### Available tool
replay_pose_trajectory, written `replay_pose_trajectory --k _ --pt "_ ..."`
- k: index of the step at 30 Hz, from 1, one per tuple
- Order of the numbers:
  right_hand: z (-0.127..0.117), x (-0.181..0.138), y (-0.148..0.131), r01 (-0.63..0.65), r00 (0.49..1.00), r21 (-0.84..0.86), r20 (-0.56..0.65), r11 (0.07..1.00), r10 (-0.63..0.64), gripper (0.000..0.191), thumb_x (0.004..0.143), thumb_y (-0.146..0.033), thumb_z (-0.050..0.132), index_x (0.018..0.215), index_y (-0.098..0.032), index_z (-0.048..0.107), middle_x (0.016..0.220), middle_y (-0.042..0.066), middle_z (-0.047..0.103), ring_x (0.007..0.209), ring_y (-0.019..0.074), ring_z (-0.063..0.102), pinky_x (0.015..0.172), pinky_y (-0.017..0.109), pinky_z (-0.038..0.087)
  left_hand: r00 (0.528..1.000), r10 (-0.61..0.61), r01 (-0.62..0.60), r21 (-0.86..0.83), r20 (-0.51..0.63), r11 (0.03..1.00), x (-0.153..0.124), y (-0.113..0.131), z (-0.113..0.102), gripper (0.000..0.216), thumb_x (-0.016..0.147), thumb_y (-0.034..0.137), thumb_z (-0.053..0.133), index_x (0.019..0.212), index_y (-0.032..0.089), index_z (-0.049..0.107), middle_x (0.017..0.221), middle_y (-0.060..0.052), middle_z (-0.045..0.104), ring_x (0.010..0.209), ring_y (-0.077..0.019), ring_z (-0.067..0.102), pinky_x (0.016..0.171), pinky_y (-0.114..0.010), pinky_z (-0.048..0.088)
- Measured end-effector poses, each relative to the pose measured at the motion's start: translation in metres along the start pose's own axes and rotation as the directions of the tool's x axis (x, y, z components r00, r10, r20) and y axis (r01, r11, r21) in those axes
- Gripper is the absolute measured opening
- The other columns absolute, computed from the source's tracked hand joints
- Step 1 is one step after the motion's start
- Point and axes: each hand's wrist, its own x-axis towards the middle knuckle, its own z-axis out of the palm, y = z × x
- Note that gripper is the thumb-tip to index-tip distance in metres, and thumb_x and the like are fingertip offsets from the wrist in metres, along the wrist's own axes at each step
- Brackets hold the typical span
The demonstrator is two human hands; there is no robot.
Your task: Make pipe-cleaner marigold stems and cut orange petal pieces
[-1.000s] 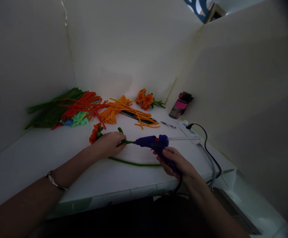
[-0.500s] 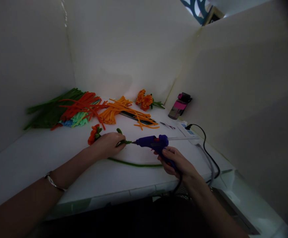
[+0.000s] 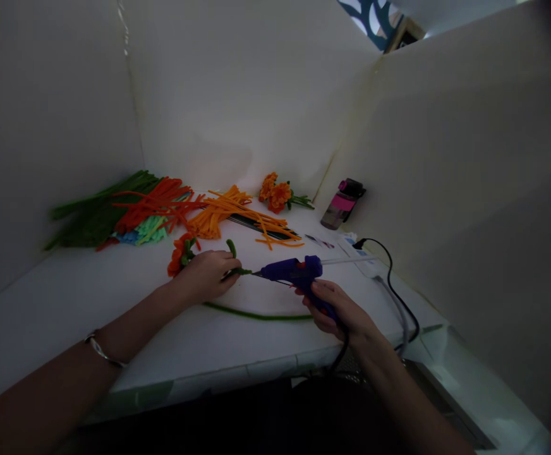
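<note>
My left hand is closed around the green stem of an orange pipe-cleaner flower, whose head shows to the left of my wrist. The stem's tip pokes out past my fingertips. In my right hand is a blue hot glue gun, its handle wrapped by my fingers. The gun's nozzle points left and is at the stem's tip; whether they touch I cannot tell. A clear glue stick juts from the gun's back. Below both hands a single green pipe cleaner lies on the white table.
Green pipe cleaners, red ones and orange ones lie in heaps at the back. Finished orange flowers rest by the wall. A bottle stands at the right, near a plugged-in black cable.
Both hands stay nearly where they were, with the nozzle still at the stem's tip. A green leaf piece above my left fingers has tilted more upright.
</note>
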Motion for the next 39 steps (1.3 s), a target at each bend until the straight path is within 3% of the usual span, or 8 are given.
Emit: replay_pose_trajectory --k 5,13,16,19,22,27,31,39 --pt "0.000 0.001 -0.001 -0.029 0.999 0.047 -0.020 0.998 0.030 0.037 0.064 -0.047 0.069 0.071 -0.012 0.060 0.034 -0.010 0.037 0.025 0.0013 0.021 0.024 0.013 0.016 0.998 0.031 -0.030 0.030 -0.055 0.999 0.001 0.000 -0.001 0.020 0.085 0.022 0.047 0.090 0.016 0.065 0.075 -0.005 0.060 0.071 -0.0182 0.057 0.066 -0.029 0.042" --pt "-0.007 0.005 -0.004 -0.121 0.992 0.211 -0.021 0.970 0.128 0.033 0.078 -0.044 0.060 0.080 -0.011 0.064 0.051 -0.003 0.054 0.028 -0.0003 0.018 0.023 0.010 0.021 0.981 0.083 -0.071 0.075 -0.175 0.995 0.000 -0.001 -0.002 0.021 0.087 0.024 0.047 0.095 0.017 0.065 0.079 -0.006 0.060 0.077 -0.0190 0.055 0.074 -0.031 0.042" --pt "-0.008 0.004 -0.008 -0.082 0.995 0.251 -0.026 0.965 0.091 0.032 0.086 -0.041 0.050 0.091 -0.012 0.063 0.062 0.002 0.061 0.033 0.0021 0.028 0.026 0.010 0.030 0.980 0.095 -0.085 0.065 -0.177 0.994 0.000 -0.002 -0.002 0.021 0.088 0.024 0.047 0.095 0.017 0.066 0.078 -0.006 0.059 0.078 -0.0195 0.054 0.077 -0.033 0.041" --pt "-0.009 0.001 -0.011 -0.086 0.996 0.247 0.059 0.965 0.074 0.033 0.088 -0.039 0.045 0.100 -0.012 0.061 0.066 0.004 0.062 0.039 0.0053 0.037 0.029 0.012 0.035 0.983 0.107 -0.100 0.051 -0.150 0.994 0.001 -0.002 -0.002 0.022 0.088 0.023 0.046 0.095 0.018 0.066 0.078 -0.006 0.058 0.077 -0.0191 0.053 0.077 -0.034 0.040" --pt "-0.012 -0.001 -0.013 -0.127 0.979 0.289 0.188 0.949 0.074 0.032 0.085 -0.035 0.046 0.104 -0.012 0.059 0.072 0.006 0.063 0.042 0.0062 0.037 0.027 0.011 0.031 0.987 0.114 -0.110 0.039 -0.117 0.993 0.001 -0.003 -0.003 0.022 0.088 0.023 0.046 0.095 0.017 0.066 0.078 -0.006 0.058 0.076 -0.0187 0.053 0.075 -0.033 0.040" --pt "-0.016 -0.006 -0.012 -0.099 0.954 0.307 0.299 0.946 0.003 0.038 0.071 -0.015 0.051 0.108 -0.012 0.058 0.096 0.011 0.063 0.053 0.0062 0.042 0.033 0.008 0.033 0.987 0.110 -0.106 0.044 -0.115 0.993 -0.001 -0.008 -0.003 0.022 0.088 0.024 0.046 0.094 0.017 0.066 0.076 -0.006 0.057 0.075 -0.0190 0.053 0.073 -0.033 0.039" --pt "-0.016 -0.007 -0.012 -0.073 0.946 0.289 0.322 0.954 -0.025 0.044 0.067 -0.011 0.049 0.110 -0.013 0.058 0.098 0.011 0.062 0.059 0.0071 0.043 0.040 0.010 0.037 0.987 0.110 -0.106 0.034 -0.117 0.994 -0.001 -0.009 -0.001 0.022 0.088 0.024 0.046 0.093 0.017 0.066 0.077 -0.006 0.057 0.076 -0.0189 0.053 0.073 -0.033 0.040" --pt "-0.015 -0.007 -0.014 -0.056 0.961 0.262 0.276 0.963 -0.020 0.044 0.064 -0.018 0.049 0.107 -0.014 0.059 0.094 0.011 0.063 0.053 0.0082 0.038 0.036 0.012 0.033 0.990 0.109 -0.106 0.035 -0.092 0.994 -0.001 -0.008 -0.001 0.022 0.088 0.025 0.046 0.093 0.017 0.066 0.076 -0.006 0.057 0.075 -0.0183 0.053 0.070 -0.031 0.040"
